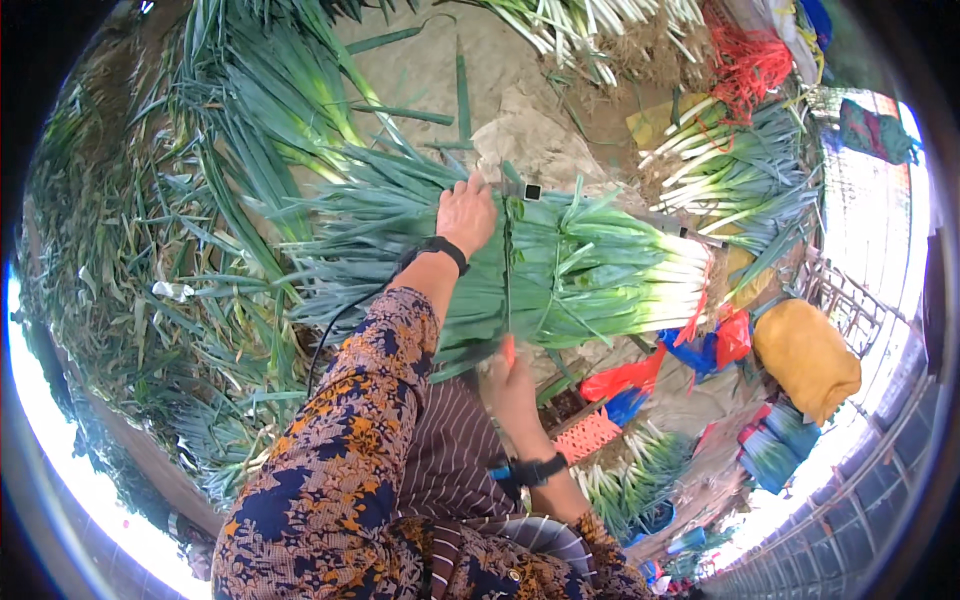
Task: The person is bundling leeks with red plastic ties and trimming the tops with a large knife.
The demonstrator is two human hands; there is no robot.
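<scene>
A large bundle of green onions point(600, 270) lies across in front of me, white root ends to the right and green leaves fanned out to the left. Strips of leaf are tied round its middle. My left hand point(467, 213) presses down on the leaves, its fingers bent over them at the far side. In my right hand point(515, 390), at the near edge, is a knife point(508, 285) with an orange-red handle. Its long dark blade lies across the bundle just right of my left hand. The right hand is slightly blurred, and part of its grip is hidden.
Cut leaves point(130, 290) cover the ground at left. More green onions point(265, 90) lie at the far left, others point(735, 165) at the right. Red string point(750, 65) hangs at the far right. A yellow sack point(805, 355) and red plastic bag point(620, 378) lie nearer, at right.
</scene>
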